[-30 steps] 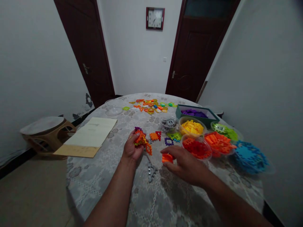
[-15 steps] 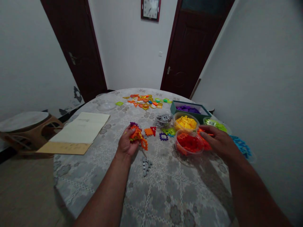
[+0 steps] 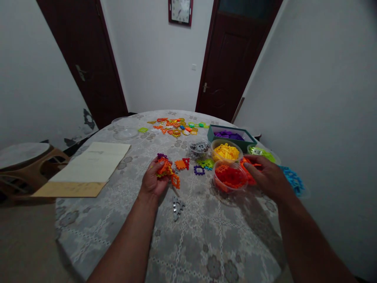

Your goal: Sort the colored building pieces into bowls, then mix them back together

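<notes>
My left hand (image 3: 152, 179) is closed around a cluster of joined orange, yellow and purple plastic interlocking pieces (image 3: 164, 168). An orange square piece (image 3: 175, 181) with a window-like grid hangs by its lower right side. Over on the right, my right hand (image 3: 266, 175) dips into a pile of orange interlocking pieces (image 3: 248, 173), its thumb and fingers closed on a piece there. The fingertips partly cover that pile. Touching the pile is a clear bowl of red pieces (image 3: 230, 177). A grey triangular piece (image 3: 177, 207) lies nearer me.
Around the bowls are yellow pieces (image 3: 226, 151), grey pieces (image 3: 199, 147), lime pieces (image 3: 262, 152), blue pieces (image 3: 292, 181) and a green box (image 3: 249, 138) of purple pieces. A purple square frame (image 3: 199, 170) lies mid-table. Mixed pieces (image 3: 173, 127) spread behind; paper sheets (image 3: 91, 161) lie left.
The whole scene has shifted slightly left as the head camera turned. My right hand's fingers have come in closer on the orange pieces. My left hand still holds its cluster.
</notes>
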A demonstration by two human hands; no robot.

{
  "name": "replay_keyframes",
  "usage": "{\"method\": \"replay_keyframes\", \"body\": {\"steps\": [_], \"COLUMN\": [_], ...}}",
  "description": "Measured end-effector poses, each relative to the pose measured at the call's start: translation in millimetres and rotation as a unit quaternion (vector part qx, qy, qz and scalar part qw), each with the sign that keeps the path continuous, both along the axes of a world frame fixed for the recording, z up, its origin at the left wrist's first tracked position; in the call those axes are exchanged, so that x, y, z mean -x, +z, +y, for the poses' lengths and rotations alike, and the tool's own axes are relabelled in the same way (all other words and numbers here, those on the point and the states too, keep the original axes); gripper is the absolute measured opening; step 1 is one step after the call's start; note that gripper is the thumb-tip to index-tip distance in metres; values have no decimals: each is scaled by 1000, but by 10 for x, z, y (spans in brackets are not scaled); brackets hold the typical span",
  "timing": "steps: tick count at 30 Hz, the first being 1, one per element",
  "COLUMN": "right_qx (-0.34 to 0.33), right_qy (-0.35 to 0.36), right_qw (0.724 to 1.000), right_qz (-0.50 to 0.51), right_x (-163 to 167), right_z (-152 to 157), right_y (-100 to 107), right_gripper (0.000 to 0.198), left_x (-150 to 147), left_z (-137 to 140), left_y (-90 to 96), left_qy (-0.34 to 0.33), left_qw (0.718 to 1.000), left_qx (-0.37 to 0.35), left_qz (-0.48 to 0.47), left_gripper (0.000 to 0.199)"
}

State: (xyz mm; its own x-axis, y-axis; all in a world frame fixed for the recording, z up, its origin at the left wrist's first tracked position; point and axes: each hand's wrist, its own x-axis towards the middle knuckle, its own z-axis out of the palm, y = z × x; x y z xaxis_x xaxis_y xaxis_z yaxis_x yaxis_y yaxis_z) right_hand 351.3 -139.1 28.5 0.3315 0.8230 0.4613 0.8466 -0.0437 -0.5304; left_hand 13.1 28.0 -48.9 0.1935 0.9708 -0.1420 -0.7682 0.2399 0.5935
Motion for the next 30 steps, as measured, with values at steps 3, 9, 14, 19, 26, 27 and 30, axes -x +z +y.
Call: {"method": "replay_keyframes", "body": {"steps": [3, 9, 14, 19, 26, 27, 30], "right_qx": [-4, -47, -1, 10, 41, 39, 6], "right_qy": [5, -100, -75, -58, -63, -65, -78], "right_qw": [998, 974, 966, 974, 980, 979, 974], "right_qz": [-59, -199, -248, -218, -186, -187, -210], "right_x": [-62, -565, -843, -778, -789, -776, -601], "right_z": [-28, -73, -5, 134, 202, 186, 120], "right_y": [75, 155, -57, -184, -179, -169, -88], "right_gripper": [40, 40, 38, 37, 41, 40, 39], "left_x": [-4, -17, -16, -8, -22, -25, -35], "left_z": [4, 18, 22, 41, 3, -5, -16], "left_y": [-4, -3, -7, -43, -33, -32, -42], "left_qy": [2, 5, -2, 0, -7, -10, -9], "left_qw": [1000, 1000, 1000, 1000, 1000, 1000, 1000], "left_qx": [-3, 2, 1, -1, -14, -14, -12], "left_qz": [0, 7, 10, 12, -1, -3, -9], "left_gripper": [43, 40, 39, 41, 43, 43, 46]}}
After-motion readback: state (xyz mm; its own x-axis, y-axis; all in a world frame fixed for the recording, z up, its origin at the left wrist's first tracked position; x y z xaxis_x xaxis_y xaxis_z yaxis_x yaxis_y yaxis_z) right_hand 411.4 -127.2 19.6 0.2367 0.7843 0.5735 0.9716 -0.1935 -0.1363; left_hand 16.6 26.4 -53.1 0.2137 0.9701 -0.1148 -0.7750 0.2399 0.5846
